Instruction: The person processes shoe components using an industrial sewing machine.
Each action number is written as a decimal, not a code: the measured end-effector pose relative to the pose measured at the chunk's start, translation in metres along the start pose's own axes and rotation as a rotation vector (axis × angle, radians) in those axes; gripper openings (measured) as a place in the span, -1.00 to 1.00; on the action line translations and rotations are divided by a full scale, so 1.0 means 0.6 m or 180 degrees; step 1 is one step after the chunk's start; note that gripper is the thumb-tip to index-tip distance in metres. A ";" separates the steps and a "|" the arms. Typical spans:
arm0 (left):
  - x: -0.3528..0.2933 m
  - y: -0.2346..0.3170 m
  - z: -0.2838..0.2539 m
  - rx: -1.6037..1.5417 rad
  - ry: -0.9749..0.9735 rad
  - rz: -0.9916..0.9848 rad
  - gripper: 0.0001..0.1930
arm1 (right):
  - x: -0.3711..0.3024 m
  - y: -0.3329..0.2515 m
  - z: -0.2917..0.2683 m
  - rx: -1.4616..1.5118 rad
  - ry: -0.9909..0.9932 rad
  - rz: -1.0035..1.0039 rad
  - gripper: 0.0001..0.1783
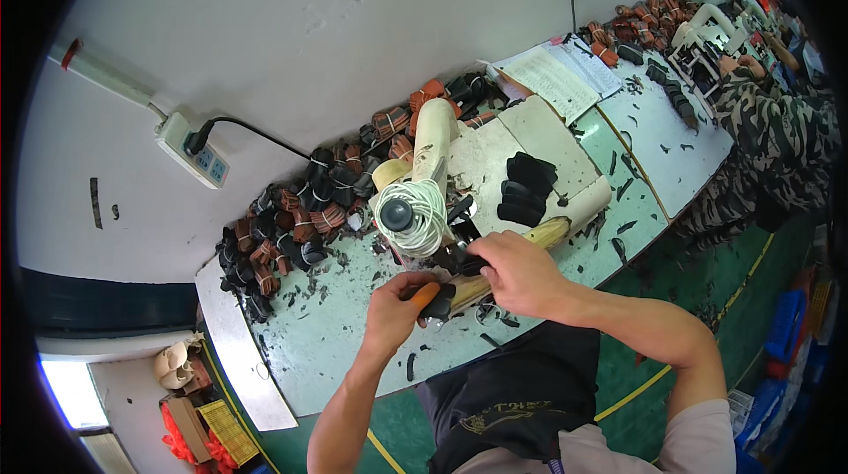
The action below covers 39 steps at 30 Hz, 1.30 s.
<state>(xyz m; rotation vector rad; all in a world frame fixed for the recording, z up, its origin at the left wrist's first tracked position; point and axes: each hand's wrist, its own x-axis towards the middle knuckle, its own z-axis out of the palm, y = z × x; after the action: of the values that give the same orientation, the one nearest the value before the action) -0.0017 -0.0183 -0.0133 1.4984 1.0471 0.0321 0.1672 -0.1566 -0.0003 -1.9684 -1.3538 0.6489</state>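
Note:
In front of me stands a beige bench machine (435, 134) with a coil of white cord (422, 219) around its top. My left hand (393, 313) is closed on an orange-and-black piece (430, 297) at the machine's near left edge. Its exact kind is unclear. My right hand (519, 273) is closed, thumb and fingers pinched together, just right of the machine's dark working head (463, 231); whatever the fingers hold is hidden. Several flat black pieces (527, 187) lie overlapping on the machine's bed, beyond my right hand.
Bundles of black and brown strips (305, 218) are heaped along the wall. Dark scraps (411, 366) litter the pale table (353, 368). Papers (552, 81) lie behind the machine. A power strip (194, 151) hangs on the wall. At far right, a person in camouflage (768, 125) works at another machine.

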 end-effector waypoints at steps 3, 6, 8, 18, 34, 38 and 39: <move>0.000 -0.008 -0.010 -0.0290 -0.0072 0.0133 -0.78 | -0.009 0.016 -0.001 0.0115 0.0196 -0.0135 -0.70; -0.002 -0.007 -0.003 -0.0149 0.0181 0.0243 -0.79 | -0.007 0.014 -0.013 0.0013 -0.0465 0.0034 -0.70; -0.006 -0.001 0.007 -0.0159 0.0351 0.0325 -0.81 | -0.006 0.013 -0.011 0.0145 -0.0469 -0.0001 -0.70; -0.002 0.010 0.026 0.0577 0.0493 0.0419 -0.75 | 0.007 0.000 0.003 -0.0148 -0.0167 -0.0107 -0.66; -0.008 0.005 -0.006 -0.0480 0.0032 -0.0533 -0.74 | -0.003 0.012 -0.004 0.0045 -0.0435 -0.0040 -0.64; -0.005 0.020 0.026 -0.0067 0.0121 -0.0459 -0.73 | 0.002 0.017 0.014 0.0238 -0.0031 -0.0347 -0.67; -0.006 0.020 0.033 0.0123 0.0094 -0.0431 -0.74 | 0.002 0.015 0.018 0.0188 0.0166 -0.0478 -0.67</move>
<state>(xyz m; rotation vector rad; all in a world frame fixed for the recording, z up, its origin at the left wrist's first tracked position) 0.0143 -0.0337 -0.0068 1.4623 1.1770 -0.0619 0.1653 -0.1552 -0.0144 -1.8051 -1.4185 0.5566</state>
